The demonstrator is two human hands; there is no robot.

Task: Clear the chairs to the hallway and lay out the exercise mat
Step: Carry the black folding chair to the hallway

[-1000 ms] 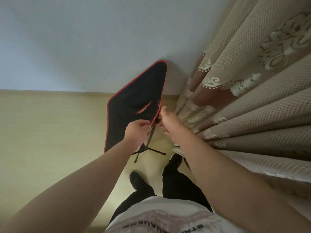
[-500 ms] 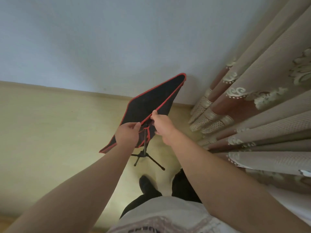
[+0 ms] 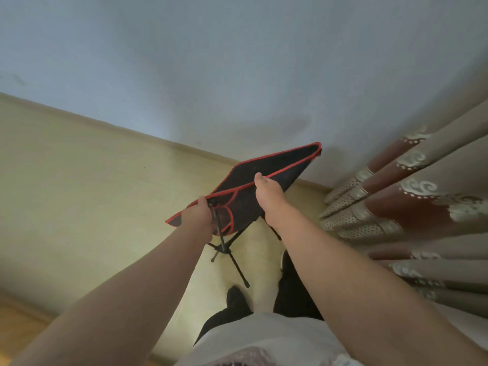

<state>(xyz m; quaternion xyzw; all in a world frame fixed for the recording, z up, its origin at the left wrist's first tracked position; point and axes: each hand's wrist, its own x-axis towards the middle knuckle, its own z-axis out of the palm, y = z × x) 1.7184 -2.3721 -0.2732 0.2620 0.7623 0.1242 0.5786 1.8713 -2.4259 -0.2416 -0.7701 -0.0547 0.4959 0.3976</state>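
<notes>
Progress, as we judged it, was early: our left hand and right hand gripped the red-trimmed folding camp chair beside the curtain; carrying-out and laying-out remained.

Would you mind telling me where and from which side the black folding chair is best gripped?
Probably by the near red-trimmed edge of the chair, from the person's side and above: the left hand at the corner where a frame pole meets the fabric, the right hand further along the rim. The legs splay underneath and the curtain crowds the right, so those sides suit less.
</notes>
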